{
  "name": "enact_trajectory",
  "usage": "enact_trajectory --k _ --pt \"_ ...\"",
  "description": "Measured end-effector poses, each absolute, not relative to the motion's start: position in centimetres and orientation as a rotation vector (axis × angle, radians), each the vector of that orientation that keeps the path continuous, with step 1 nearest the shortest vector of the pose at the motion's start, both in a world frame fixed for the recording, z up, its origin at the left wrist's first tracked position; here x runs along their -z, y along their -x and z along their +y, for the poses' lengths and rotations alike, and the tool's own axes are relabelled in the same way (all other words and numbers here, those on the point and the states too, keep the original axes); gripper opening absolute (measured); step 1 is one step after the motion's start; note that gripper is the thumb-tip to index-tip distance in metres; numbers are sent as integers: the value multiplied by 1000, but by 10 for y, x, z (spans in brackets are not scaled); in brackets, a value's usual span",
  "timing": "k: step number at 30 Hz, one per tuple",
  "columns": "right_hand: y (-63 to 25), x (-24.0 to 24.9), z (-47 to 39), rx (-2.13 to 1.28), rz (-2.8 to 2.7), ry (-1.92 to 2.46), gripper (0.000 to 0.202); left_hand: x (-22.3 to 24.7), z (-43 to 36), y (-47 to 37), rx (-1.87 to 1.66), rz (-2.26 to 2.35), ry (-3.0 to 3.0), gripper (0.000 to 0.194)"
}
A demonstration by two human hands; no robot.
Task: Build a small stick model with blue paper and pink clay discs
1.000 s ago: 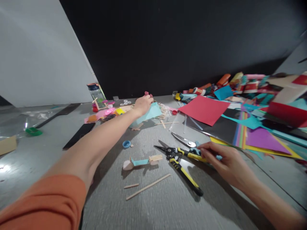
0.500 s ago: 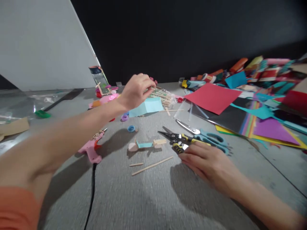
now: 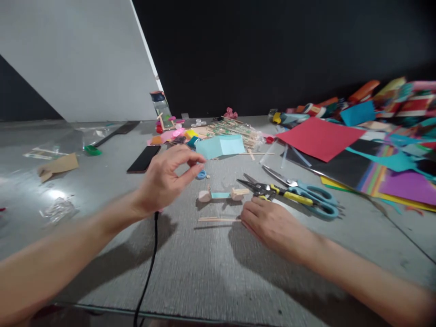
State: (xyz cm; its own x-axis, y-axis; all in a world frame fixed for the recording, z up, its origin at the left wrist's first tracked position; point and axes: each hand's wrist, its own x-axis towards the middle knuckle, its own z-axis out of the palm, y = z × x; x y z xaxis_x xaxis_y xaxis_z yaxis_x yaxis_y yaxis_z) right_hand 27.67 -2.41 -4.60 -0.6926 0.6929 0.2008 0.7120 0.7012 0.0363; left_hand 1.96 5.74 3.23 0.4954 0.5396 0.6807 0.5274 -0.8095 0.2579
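Observation:
My left hand [image 3: 166,179] hovers over the table, thumb and forefinger curved with a narrow gap at the tips and nothing visible between them. It partly hides a blue bottle cap [image 3: 201,174] and almost all of the pink glue gun. With its fingertips closed on a thin wooden stick [image 3: 220,220], my right hand [image 3: 272,222] is low over the table; the stick's shadow lies apart below it. Just beyond is a small piece of sticks and light-blue paper [image 3: 220,195]. Black-and-yellow pliers [image 3: 262,187] lie beside my right fingers, near blue-handled scissors [image 3: 313,195].
Behind are folded light-blue paper [image 3: 221,146], a heap of sticks [image 3: 235,128] and a water bottle [image 3: 160,104]. A phone [image 3: 145,159] lies left. Red paper [image 3: 320,137] and coloured sheets cover the right. A black cord [image 3: 152,263] runs to the front edge.
My left hand has come back from the stick heap, nearer to me. My right hand has moved from the pliers to the long stick and raised it. The view has turned left.

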Motion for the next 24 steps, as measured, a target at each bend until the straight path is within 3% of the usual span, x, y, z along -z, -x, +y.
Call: enact_trajectory --k 4,8,14,16,18,22,24 --pt "-276 34 -40 -633 -2287 1406 11 -27 38 -11 -1156 1190 -2279 11" --pt "-261 25 -49 -1459 -1670 1318 14 -16 19 -11 -884 1115 -1852 24" --pt "-227 28 -51 -1841 -1408 1142 18 4 0 -23 -557 976 -1433 29" --pt "-223 28 -49 -1854 -1452 1146 17 5 2 -21 -572 994 -1417 31" --pt "-224 29 -44 -1657 -1643 1218 16 3 9 -14 -608 1042 -1434 34" --pt "-226 33 -29 -773 -2253 1381 9 0 28 6 -576 1179 -1643 35" --pt "-221 39 -22 -492 -2440 1401 8 3 38 14 -495 1292 -1791 34"
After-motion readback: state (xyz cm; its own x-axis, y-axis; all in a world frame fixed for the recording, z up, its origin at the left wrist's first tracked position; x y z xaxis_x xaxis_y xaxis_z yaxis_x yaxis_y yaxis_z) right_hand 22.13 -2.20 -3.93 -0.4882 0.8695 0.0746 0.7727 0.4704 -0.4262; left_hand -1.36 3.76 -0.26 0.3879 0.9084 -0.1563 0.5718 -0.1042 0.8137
